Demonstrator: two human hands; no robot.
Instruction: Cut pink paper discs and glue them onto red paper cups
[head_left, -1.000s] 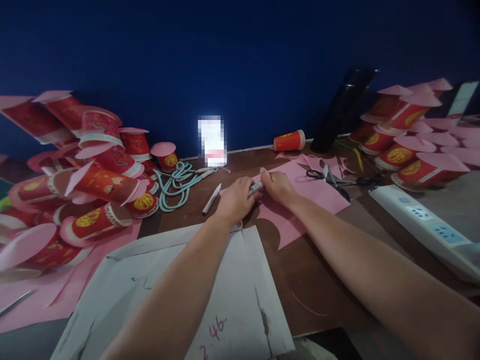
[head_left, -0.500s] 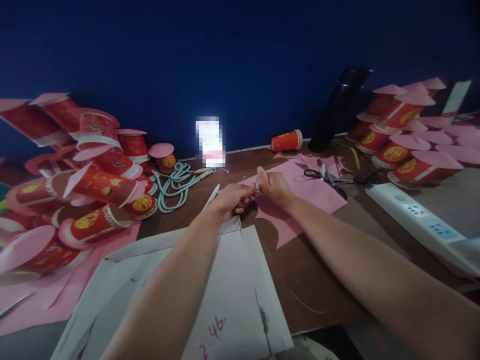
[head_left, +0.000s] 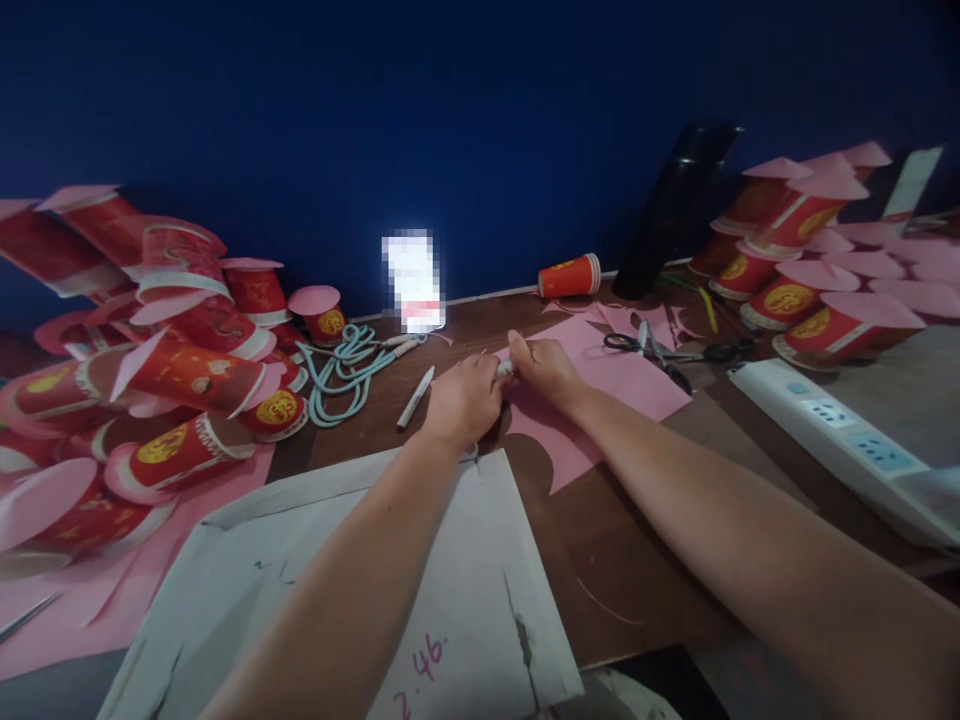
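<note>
My left hand [head_left: 466,398] is closed, its fingers curled against my right hand [head_left: 547,370] above the tabletop. Between the two fists a small white object [head_left: 505,369] peeks out, gripped from both sides; its kind is mostly hidden by the fingers. A pink paper sheet [head_left: 637,385] with curved cut-outs lies under and beside my right hand. Just left of my left hand rests a white marker [head_left: 416,398]. Scissors with black handles [head_left: 652,350] lie on the pink paper to the right.
Red paper cups with pink cone tops are heaped at left [head_left: 191,370] and stacked at right [head_left: 795,290]. Also around are a light-blue cable [head_left: 345,375], lit phone [head_left: 412,280], lying cups [head_left: 568,277], black bottle [head_left: 679,205], power strip [head_left: 840,440] and white cardboard [head_left: 480,560].
My left hand has turned over the small white object, its back now facing up, and pressed closer to my right hand. The marker shows more fully. The view has shifted slightly.
</note>
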